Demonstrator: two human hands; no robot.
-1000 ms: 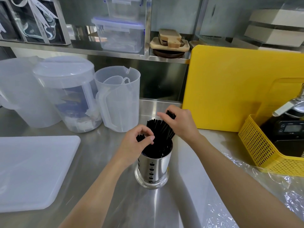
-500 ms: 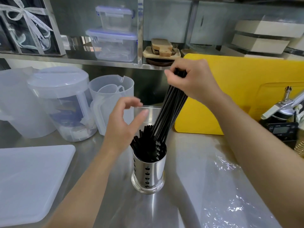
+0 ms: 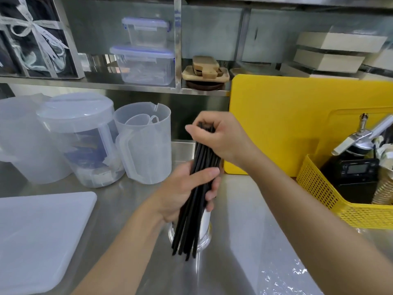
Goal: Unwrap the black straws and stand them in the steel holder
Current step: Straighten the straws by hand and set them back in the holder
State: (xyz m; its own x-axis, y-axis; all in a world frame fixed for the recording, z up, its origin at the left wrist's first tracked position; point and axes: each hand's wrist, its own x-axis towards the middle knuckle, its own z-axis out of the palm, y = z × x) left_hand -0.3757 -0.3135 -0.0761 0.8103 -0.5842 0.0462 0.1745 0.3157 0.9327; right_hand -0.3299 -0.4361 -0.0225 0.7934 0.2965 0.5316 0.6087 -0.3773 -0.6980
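Head: slender black straws (image 3: 204, 156), perhaps plastic

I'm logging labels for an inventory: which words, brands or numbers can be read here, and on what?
No text in this view can be read.
ribbon on the boxed gift, top left: fine print, too small to read.
Screen of the black device in the yellow basket: blurred, no digits legible.
packets inside the lidded pitcher: blue print, blurred.

Left grip (image 3: 187, 188) and right grip (image 3: 221, 139) hold black straws (image 3: 203, 155) before the steel holder (image 3: 205, 226).
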